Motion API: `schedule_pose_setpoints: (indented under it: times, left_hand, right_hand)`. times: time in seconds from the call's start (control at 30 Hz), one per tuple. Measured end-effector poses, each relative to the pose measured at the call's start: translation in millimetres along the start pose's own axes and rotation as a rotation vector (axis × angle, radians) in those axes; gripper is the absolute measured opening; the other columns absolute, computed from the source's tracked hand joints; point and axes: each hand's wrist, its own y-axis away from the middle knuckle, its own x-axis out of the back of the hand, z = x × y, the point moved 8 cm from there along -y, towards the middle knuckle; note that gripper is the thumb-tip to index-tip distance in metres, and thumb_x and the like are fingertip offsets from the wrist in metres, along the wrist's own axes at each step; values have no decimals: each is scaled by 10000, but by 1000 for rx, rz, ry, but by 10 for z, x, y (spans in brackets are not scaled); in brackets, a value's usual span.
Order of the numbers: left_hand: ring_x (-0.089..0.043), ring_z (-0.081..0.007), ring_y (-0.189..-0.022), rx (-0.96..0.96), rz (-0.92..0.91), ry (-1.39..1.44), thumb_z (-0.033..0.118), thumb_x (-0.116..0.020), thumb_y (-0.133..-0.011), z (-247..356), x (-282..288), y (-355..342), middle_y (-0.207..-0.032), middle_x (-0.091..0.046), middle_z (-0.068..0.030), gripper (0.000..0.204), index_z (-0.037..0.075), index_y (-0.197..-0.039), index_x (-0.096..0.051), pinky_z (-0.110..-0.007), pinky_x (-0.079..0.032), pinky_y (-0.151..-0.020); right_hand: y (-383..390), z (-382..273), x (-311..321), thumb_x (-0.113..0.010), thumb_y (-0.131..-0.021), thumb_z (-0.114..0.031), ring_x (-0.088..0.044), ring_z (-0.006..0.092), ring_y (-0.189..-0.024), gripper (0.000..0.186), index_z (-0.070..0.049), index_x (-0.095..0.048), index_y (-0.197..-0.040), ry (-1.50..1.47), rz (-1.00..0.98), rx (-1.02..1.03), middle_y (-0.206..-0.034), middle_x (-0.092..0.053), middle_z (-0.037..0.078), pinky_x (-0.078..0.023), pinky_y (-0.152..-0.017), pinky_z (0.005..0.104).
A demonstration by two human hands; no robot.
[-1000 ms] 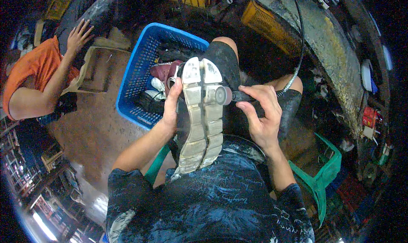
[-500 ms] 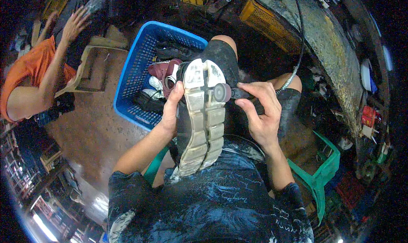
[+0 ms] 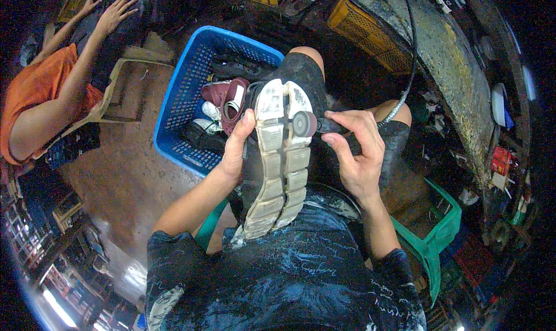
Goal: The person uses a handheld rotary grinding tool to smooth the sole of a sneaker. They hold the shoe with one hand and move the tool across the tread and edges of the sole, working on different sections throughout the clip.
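Observation:
My left hand (image 3: 234,149) holds a shoe by its side, its pale, segmented sole (image 3: 267,180) turned up and the white end pointing away from me. My right hand (image 3: 362,157) grips a black handheld rotary tool (image 3: 329,124) on a hose. Its small round abrasive wheel (image 3: 303,123) rests against the upper right segments of the sole. My thumb and fingers are closed around the tool's body. The rest of the shoe is mostly hidden beneath the sole.
A blue basket (image 3: 166,117) of shoes stands beyond my left hand. Another person in orange (image 3: 40,94) sits at left beside a beige plastic seat (image 3: 110,102). Yellow crates (image 3: 368,36), a worn grey ledge (image 3: 452,88) and a green plastic frame (image 3: 440,235) are at right.
The wheel has shifted slightly left along the sole, and the shoe has moved a little to the right. The other person's hands have moved upward and away.

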Motion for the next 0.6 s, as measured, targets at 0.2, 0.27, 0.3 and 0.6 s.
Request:
schedule_pose_setpoints:
  times: [0.2, 0.27, 0.3, 0.6]
  left_hand:
    - [-649, -314, -1351, 26, -3, 25, 642, -501, -1083, -19, 15, 12, -1518, -630, -182, 793, 41, -1599, -493, -468, -490, -1185]
    - [-650, -313, -1349, 29, -45, 64, 641, -500, -1084, -26, -10, 3, -1519, -629, -182, 792, 40, -1599, -494, -467, -490, -1186]
    - [-650, -313, -1350, 27, -91, 91, 642, -499, -1084, -16, -35, -7, -1521, -628, -182, 793, 40, -1600, -492, -467, -489, -1187]
    - [-638, -310, -1369, 4, -24, -17, 641, -482, -1089, -11, 44, -26, -1524, -628, -180, 791, 37, -1600, -496, -474, -478, -1198]
  right_hand:
    - [-8, -9, -4, -863, -845, -102, -688, 313, -980, 293, -44, -791, -1122, 20, -14, -6, -1081, -780, 112, -514, -884, 419]
    - [0, -6, -1, -864, -843, -101, -688, 314, -981, 300, -45, -790, -1129, 18, -20, -11, -1076, -778, 113, -515, -888, 419]
    - [6, -5, -1, -865, -843, -100, -688, 315, -982, 304, -46, -789, -1132, 17, -23, -14, -1073, -778, 113, -516, -889, 419]
    - [24, -14, 50, -860, -857, -117, -694, 318, -1001, 291, -37, -785, -1127, 52, -26, -16, -1089, -787, 119, -518, -913, 423]
